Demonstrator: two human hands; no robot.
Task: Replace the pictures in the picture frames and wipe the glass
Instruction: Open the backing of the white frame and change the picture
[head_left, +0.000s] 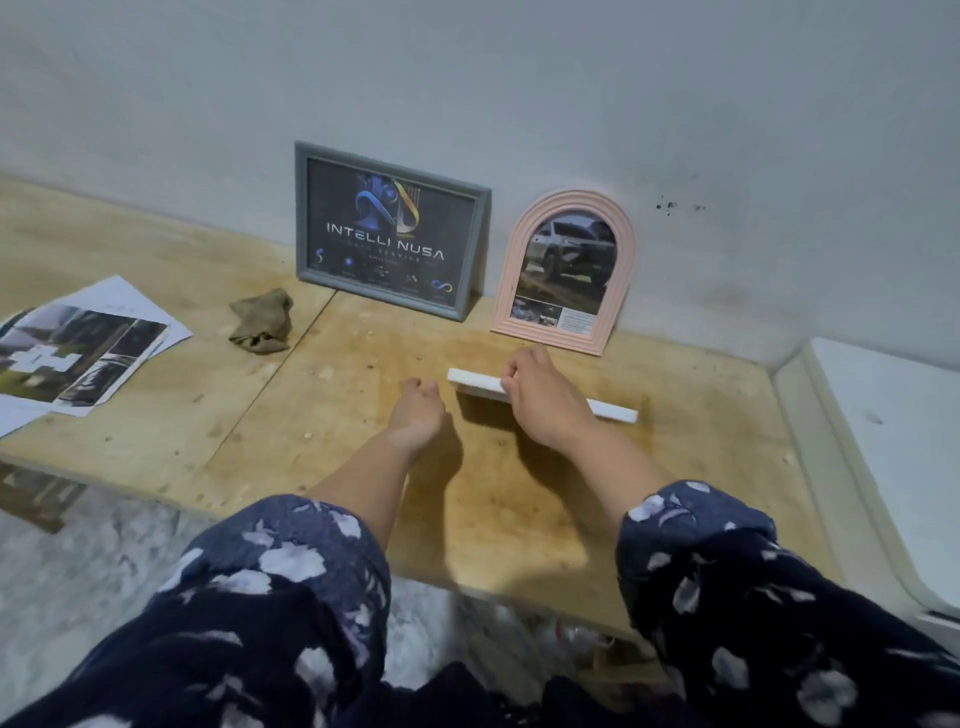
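Right hand (545, 400) grips flat white frame (613, 410) on scuffed plywood table (363, 467).

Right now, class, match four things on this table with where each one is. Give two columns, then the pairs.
Things:
1. grey frame
2. pink arched frame
3. cloth
4. white frame

Places:
A. crumpled, left of the grey frame
B. under the right hand
C. upright at the wall, holds a car picture
D. upright at the wall, reads INTELLI NUSA

Pairs: 1-D, 2-C, 3-A, 4-B
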